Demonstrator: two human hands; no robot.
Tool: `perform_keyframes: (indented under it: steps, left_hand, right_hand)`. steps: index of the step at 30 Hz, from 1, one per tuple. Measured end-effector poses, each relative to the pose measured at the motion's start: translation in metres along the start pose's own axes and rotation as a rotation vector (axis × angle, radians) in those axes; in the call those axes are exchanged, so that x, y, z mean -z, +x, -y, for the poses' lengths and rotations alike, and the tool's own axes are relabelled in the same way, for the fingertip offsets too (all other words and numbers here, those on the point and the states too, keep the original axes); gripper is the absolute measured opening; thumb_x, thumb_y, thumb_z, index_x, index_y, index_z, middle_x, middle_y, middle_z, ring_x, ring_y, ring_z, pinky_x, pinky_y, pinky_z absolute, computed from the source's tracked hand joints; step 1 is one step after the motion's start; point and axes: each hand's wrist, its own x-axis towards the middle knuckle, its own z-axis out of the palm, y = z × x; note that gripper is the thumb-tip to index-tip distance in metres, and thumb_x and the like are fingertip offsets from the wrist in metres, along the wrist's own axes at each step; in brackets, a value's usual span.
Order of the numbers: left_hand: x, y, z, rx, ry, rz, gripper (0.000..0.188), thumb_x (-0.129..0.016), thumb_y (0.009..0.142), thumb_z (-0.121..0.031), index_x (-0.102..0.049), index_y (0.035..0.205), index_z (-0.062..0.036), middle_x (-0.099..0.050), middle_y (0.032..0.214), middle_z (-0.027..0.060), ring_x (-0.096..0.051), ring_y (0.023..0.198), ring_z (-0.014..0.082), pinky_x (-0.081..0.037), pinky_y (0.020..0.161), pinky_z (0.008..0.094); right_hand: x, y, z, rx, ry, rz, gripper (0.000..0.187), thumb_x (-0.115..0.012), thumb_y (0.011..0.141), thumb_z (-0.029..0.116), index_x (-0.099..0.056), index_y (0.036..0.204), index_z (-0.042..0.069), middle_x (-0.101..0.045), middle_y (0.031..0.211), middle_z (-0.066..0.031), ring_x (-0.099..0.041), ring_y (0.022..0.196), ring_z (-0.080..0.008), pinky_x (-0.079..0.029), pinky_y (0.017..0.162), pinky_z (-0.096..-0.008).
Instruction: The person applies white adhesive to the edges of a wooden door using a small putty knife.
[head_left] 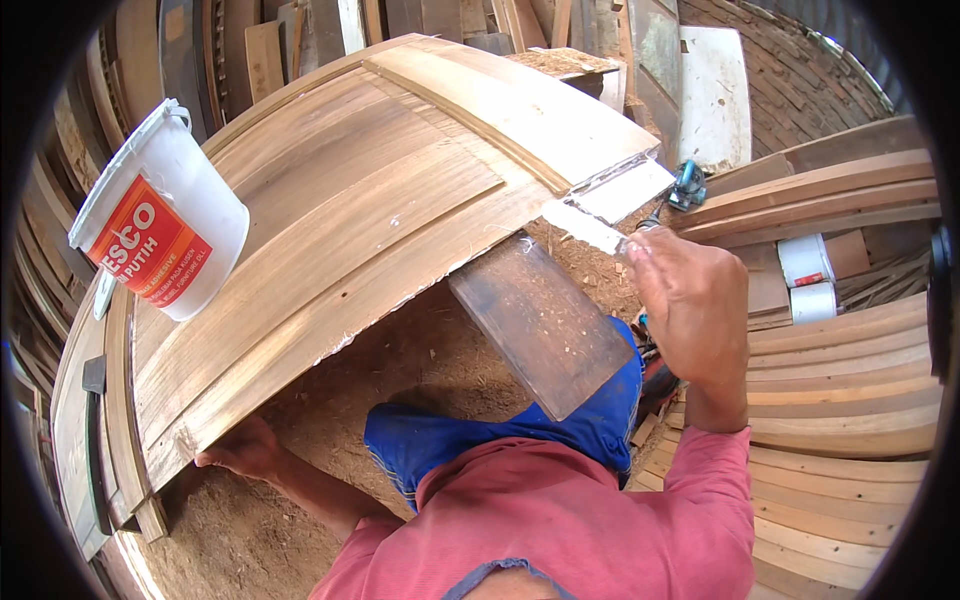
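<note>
A large pale wooden panel (330,170), with raised framing like a door, lies before me. My right hand (690,295) is closed round a flat putty knife or spreader (585,228) whose blade is coated in white paste. Its blade is at the panel's right corner, beside a white-smeared tenon (625,190). At the panel's lower left edge, my left hand (245,447) grips from the near side; most of its fingers are hidden under the wood. On the panel's left part stands a white bucket (215,225) with a red and orange label.
A dark board (545,325) slopes from beneath the panel toward my lap. Curved stacks of planks (840,400) fill the right side, with white containers (808,270) among them. Behind the corner lies a teal power tool (687,186). A dark-headed clamp bar (93,430) sits at left.
</note>
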Motion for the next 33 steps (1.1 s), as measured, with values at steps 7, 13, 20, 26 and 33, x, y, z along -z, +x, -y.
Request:
perform_keyframes:
  steps: [7,13,20,26,33]
  left_hand:
    - [-0.002,0.001,-0.001,0.018,-0.016,0.031,0.085,-0.072,0.083,-0.056,-0.043,0.145,-0.0053,-0.055,0.140,0.0079,-0.057,0.121,0.0200,-0.051,0.098,0.0346]
    - [0.005,0.000,0.006,0.042,-0.064,0.018,0.081,-0.072,0.084,-0.054,-0.045,0.143,-0.0056,-0.058,0.136,0.0083,-0.060,0.115,0.0184,-0.054,0.093,0.0323]
    - [0.018,-0.008,-0.025,-0.103,0.332,-0.138,0.073,-0.054,0.095,-0.059,-0.047,0.138,-0.0006,-0.061,0.128,0.0126,-0.061,0.108,0.0231,-0.053,0.092,0.0365]
    - [-0.056,-0.021,-0.006,0.095,0.401,-0.204,0.045,-0.064,0.095,-0.040,-0.050,0.123,-0.0081,-0.063,0.112,0.0114,-0.067,0.086,0.0294,-0.061,0.070,0.0455]
    - [-0.068,-0.032,-0.054,0.077,0.421,-0.095,0.047,-0.057,0.101,-0.031,-0.038,0.140,-0.0115,-0.065,0.113,0.0106,-0.071,0.074,0.0230,-0.062,0.062,0.0351]
  right_hand:
    - [0.006,-0.002,-0.031,-0.200,-0.023,-0.034,0.022,-0.057,0.096,0.017,-0.068,0.088,0.000,-0.067,0.073,-0.0153,-0.065,0.064,-0.0303,-0.049,0.059,-0.0401]
    - [0.014,-0.007,-0.048,-0.221,0.195,-0.049,0.023,-0.054,0.098,0.014,-0.068,0.089,-0.002,-0.066,0.069,-0.0112,-0.065,0.058,-0.0191,-0.047,0.053,-0.0317]
    - [-0.006,0.000,-0.051,-0.360,0.690,0.209,0.020,-0.055,0.097,0.014,-0.067,0.089,-0.001,-0.065,0.073,-0.0041,-0.057,0.056,-0.0077,-0.044,0.050,-0.0252]
    - [-0.024,-0.077,-0.091,-0.246,1.346,-0.199,0.039,-0.051,0.104,0.028,-0.047,0.129,-0.002,-0.058,0.090,-0.0119,-0.054,0.068,-0.0124,-0.043,0.051,-0.0234]
    - [-0.051,-0.118,0.030,0.145,1.811,0.163,0.034,-0.059,0.099,0.029,-0.060,0.108,-0.003,-0.061,0.081,-0.0204,-0.059,0.063,-0.0245,-0.047,0.048,-0.0294]
